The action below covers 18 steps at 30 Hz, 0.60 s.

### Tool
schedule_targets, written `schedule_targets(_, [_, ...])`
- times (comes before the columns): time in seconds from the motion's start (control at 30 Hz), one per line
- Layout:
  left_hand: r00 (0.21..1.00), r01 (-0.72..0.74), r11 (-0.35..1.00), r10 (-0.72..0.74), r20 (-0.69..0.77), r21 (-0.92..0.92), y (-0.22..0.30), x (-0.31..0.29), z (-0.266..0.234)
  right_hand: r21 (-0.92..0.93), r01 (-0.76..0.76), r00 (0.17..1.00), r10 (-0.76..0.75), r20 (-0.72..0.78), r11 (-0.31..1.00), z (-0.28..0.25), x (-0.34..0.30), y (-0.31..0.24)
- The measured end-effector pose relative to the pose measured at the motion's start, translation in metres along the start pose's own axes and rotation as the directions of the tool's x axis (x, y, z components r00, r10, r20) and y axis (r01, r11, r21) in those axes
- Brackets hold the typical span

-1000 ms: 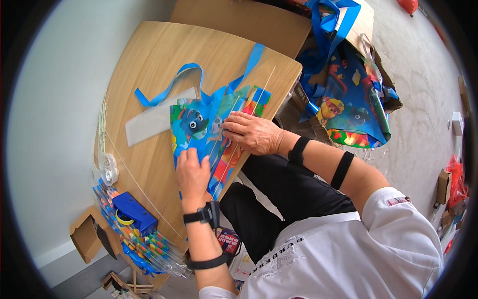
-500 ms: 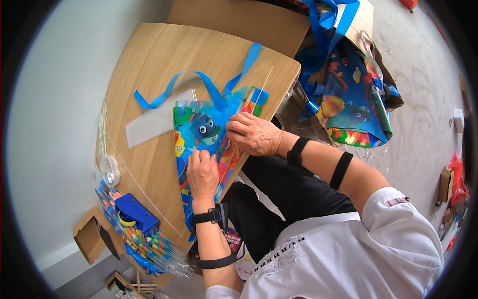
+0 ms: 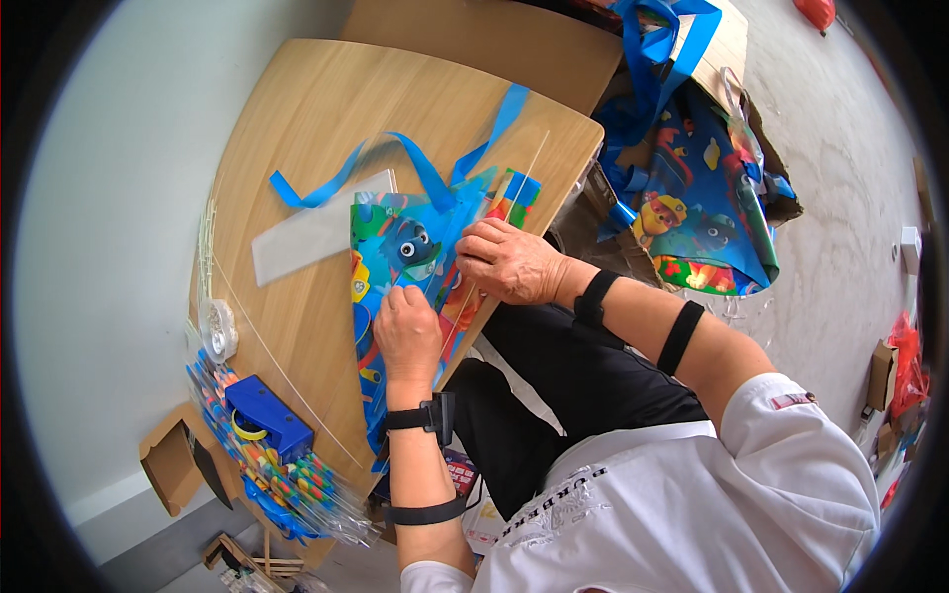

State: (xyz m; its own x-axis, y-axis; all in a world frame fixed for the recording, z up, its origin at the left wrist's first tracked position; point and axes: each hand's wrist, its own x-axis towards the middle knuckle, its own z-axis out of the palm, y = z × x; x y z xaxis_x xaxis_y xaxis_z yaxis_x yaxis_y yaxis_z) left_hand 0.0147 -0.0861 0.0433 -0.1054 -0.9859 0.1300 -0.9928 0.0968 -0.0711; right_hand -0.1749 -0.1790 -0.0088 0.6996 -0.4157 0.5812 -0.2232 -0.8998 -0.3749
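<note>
A folded kite sheet, blue with cartoon figures, lies near the table's right edge. My left hand is closed in a pinch on its middle part, where a thin stick seems to run under the fingertips. Higher up, my right hand has its fingers curled over the red-patterned side of the sheet. Beside those fingers a thin pale rod slants beyond the sheet. From the top of the kite a blue ribbon trails across the table. What lies under both palms is hidden.
A translucent white strip lies left of the kite. Along the table's left side are a tape roll, a blue tape dispenser and bundled packaged sticks. At right, an open box holds another printed sheet.
My left hand has shifted slightly up along the kite sheet. The right hand stays at the same place on it. The whole view has moved a little.
</note>
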Motion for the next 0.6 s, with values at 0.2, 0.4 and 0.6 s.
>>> schedule_targets(0.2, [0.976,0.164,0.986,-0.168,-0.136,-0.041,0.016,-0.009,0.002,0.003,-0.025,1.0,0.025,0.005,1.0,-0.001,0.0,0.0])
schedule_targets(0.4, [0.969,0.155,0.986,-0.164,-0.185,-0.061,0.022,-0.016,0.007,0.02,-0.035,0.999,0.035,0.011,0.999,-0.001,0.002,-0.002])
schedule_targets(0.6, [0.977,0.163,0.986,-0.168,-0.135,-0.043,0.022,-0.009,-0.001,0.032,-0.048,0.999,0.047,0.02,0.998,-0.001,0.0,-0.001])
